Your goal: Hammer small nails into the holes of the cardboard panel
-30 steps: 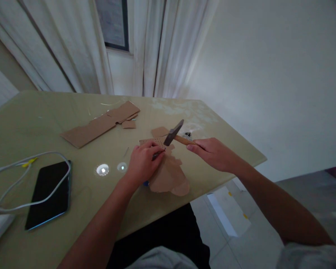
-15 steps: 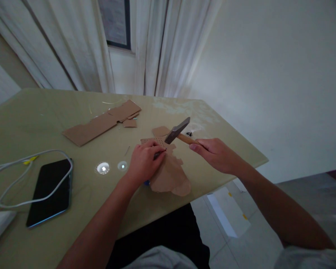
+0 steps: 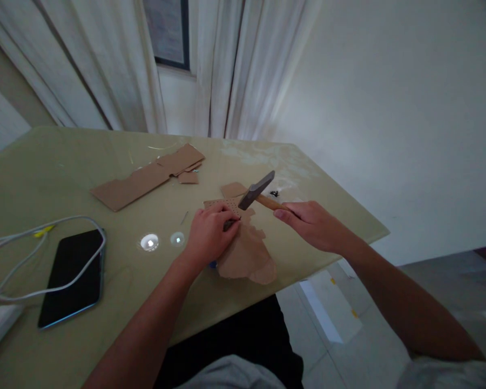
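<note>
My right hand (image 3: 314, 224) is closed around the wooden handle of a hammer (image 3: 256, 192). The hammer's dark metal head hangs just above a piece of cardboard (image 3: 245, 254) with rows of small holes at its far end. On that cardboard rests my left hand (image 3: 211, 229), its thumb and fingers pinched together beside the hammer head. A small dark nail-like piece (image 3: 240, 218) shows at the fingertips; most of it is hidden. Something blue (image 3: 213, 264) peeks out from under the cardboard's left edge.
Long cardboard strips (image 3: 135, 186) lie at the back left. A tablet (image 3: 73, 275) with a white cable (image 3: 44, 290) across it is at the left. Several tiny black pieces (image 3: 274, 193) sit beyond the hammer. A thin metal pin (image 3: 183, 218) lies left of my left hand.
Almost nothing differs. The hammer head stays above the cardboard, and both hands keep their grip and place; the view has shifted very slightly.
</note>
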`<action>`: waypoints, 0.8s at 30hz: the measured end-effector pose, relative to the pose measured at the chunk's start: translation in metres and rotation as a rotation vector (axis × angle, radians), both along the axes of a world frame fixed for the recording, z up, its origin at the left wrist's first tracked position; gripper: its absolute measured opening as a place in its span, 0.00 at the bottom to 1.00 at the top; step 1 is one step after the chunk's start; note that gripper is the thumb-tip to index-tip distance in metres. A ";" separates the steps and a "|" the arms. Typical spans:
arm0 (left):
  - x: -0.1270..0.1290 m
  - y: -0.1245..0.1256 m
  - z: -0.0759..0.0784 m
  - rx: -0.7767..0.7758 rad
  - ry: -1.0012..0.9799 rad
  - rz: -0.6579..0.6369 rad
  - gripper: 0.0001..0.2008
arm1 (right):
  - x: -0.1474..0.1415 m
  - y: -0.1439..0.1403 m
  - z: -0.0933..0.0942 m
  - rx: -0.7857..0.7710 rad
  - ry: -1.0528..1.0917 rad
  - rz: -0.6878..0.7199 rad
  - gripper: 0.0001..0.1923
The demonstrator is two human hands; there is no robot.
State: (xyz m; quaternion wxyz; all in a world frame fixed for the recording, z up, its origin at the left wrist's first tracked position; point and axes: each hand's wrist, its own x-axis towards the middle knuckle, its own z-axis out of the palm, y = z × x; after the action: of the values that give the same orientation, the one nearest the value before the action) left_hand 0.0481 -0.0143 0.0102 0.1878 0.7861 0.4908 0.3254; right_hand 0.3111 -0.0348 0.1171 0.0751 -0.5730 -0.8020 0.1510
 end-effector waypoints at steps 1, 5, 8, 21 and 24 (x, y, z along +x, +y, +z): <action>0.000 0.000 0.000 0.000 -0.001 0.002 0.07 | 0.000 0.000 -0.002 -0.005 -0.022 0.006 0.33; 0.000 -0.001 0.001 -0.005 0.012 0.011 0.06 | 0.001 -0.002 -0.008 -0.006 -0.092 -0.004 0.31; 0.000 -0.001 0.002 -0.016 0.017 0.018 0.07 | 0.003 -0.004 -0.007 0.011 -0.024 -0.030 0.32; 0.000 -0.004 0.001 0.015 0.076 0.037 0.16 | 0.003 -0.002 -0.018 -0.029 0.014 0.007 0.34; 0.000 -0.004 0.000 0.024 0.078 0.048 0.17 | 0.003 -0.001 -0.017 -0.044 0.043 0.011 0.33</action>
State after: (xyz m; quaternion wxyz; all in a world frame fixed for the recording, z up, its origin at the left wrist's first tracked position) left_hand 0.0479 -0.0182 0.0104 0.1512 0.7883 0.5128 0.3047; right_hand 0.3138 -0.0357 0.1006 0.0789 -0.5667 -0.7998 0.1812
